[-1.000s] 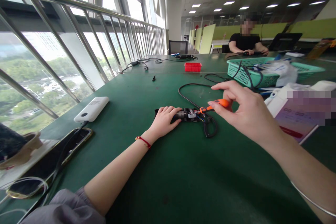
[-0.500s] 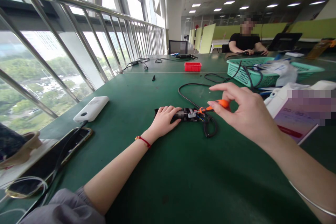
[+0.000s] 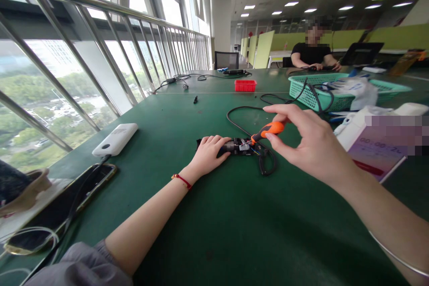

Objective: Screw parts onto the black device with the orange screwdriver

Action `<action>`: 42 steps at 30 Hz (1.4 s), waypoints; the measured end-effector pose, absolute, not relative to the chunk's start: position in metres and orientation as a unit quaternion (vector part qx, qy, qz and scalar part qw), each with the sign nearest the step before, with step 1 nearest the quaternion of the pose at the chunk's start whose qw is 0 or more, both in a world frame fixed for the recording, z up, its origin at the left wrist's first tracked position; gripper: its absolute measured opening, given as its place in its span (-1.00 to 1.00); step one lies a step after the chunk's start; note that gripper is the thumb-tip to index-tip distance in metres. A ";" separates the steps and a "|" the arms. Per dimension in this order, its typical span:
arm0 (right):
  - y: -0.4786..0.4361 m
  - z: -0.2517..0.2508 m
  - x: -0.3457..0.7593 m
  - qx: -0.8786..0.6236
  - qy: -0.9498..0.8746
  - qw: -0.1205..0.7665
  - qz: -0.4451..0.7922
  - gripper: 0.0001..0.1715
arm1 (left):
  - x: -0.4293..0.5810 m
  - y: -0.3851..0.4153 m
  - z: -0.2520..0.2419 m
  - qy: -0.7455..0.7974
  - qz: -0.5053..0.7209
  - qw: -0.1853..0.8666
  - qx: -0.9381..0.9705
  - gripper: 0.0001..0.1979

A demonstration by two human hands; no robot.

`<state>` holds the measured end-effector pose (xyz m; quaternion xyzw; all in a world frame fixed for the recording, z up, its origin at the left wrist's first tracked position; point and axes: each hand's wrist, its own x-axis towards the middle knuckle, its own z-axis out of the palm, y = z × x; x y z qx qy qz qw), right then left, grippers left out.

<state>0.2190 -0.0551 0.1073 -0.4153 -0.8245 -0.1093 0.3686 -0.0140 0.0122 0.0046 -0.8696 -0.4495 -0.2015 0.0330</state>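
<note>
An opened black corded device (image 3: 246, 147) lies on the green table, its metal cylinder and thin coloured wires exposed. My left hand (image 3: 208, 151) is closed over its left end and presses it to the tabletop. Above its right part, my right hand (image 3: 301, 138) grips an orange and dark-grey screwdriver (image 3: 270, 130) between thumb and fingers. The screwdriver slants down to the left, and its tip meets the device's inner parts, though the exact contact spot is too small to make out. A black cable loop (image 3: 268, 172) curls beside the device.
A small red bin (image 3: 246, 86) and a teal basket (image 3: 321, 100) with cables and bags stand farther back. On the right is a box-like timer display (image 3: 375, 156). A white power bank (image 3: 115, 140) and a phone (image 3: 63, 208) lie left. Across the table sits another person (image 3: 313, 53).
The screwdriver's handle has tipped up to a steeper slant and shifted slightly left. My right thumb and fingers have changed position around it. My left hand stays on the device.
</note>
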 end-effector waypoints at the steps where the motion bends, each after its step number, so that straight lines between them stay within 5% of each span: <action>1: -0.055 0.107 0.219 -0.423 -0.824 0.361 -0.112 -0.67 | -0.014 0.012 0.005 -0.449 -0.201 0.034 -0.870 -0.61; 6: -0.054 0.105 0.219 -0.444 -0.811 0.364 -0.116 -0.73 | -0.014 0.012 0.005 -0.446 -0.203 0.034 -0.871 -0.62; 10: -0.053 0.105 0.218 -0.413 -0.810 0.401 -0.107 -0.51 | -0.014 0.013 0.004 -0.448 -0.203 0.031 -0.870 -0.61; 17: -0.053 0.103 0.220 -0.444 -0.809 0.366 -0.122 -0.73 | -0.014 0.013 0.005 -0.446 -0.205 0.028 -0.871 -0.60; 22: -0.054 0.106 0.218 -0.418 -0.810 0.392 -0.125 -0.54 | -0.014 0.013 0.005 -0.447 -0.207 0.026 -0.870 -0.60; 26: -0.053 0.104 0.219 -0.463 -0.802 0.362 -0.104 -0.74 | -0.014 0.012 0.005 -0.446 -0.204 0.031 -0.871 -0.60; 33: -0.054 0.105 0.219 -0.419 -0.810 0.396 -0.104 -0.58 | -0.014 0.012 0.006 -0.448 -0.207 0.020 -0.869 -0.60; 38: -0.054 0.104 0.218 -0.462 -0.803 0.363 -0.101 -0.79 | -0.014 0.011 0.006 -0.449 -0.205 0.021 -0.870 -0.60; 42: -0.054 0.105 0.218 -0.422 -0.809 0.400 -0.082 -0.59 | -0.014 0.011 0.006 -0.448 -0.202 0.024 -0.870 -0.57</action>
